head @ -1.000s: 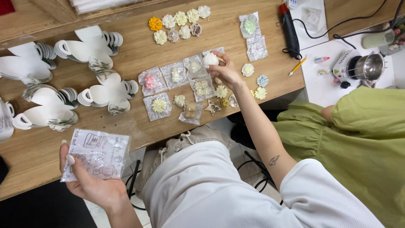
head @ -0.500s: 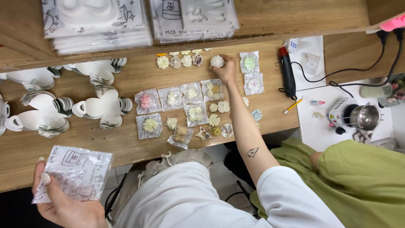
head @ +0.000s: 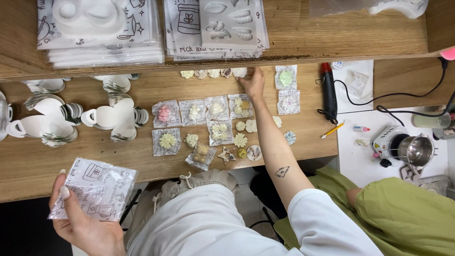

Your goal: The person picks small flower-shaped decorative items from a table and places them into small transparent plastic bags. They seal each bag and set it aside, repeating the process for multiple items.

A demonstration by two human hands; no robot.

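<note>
**Right hand now at the back row of wax pieces**

Right hand (head: pixel 253 81): moved from mid-surface to the far row, fingers closed on a pale wax flower (head: pixel 240 72). Left hand (head: pixel 83 223): still near the lap, fingers clamped on a printed packet (head: pixel 97 189). Placement under way.

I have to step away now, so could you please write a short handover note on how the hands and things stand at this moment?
Left hand: holds a printed clear packet near the lap.
Right hand: reaches to the far row of small cream flower pieces, fingertips at its right end.
On the wooden table: bagged pieces in rows, loose pieces beside them, white cup-shaped cut-outs to the left.
Done: several pieces are bagged.
Left: the loose pieces are unbagged.
</note>
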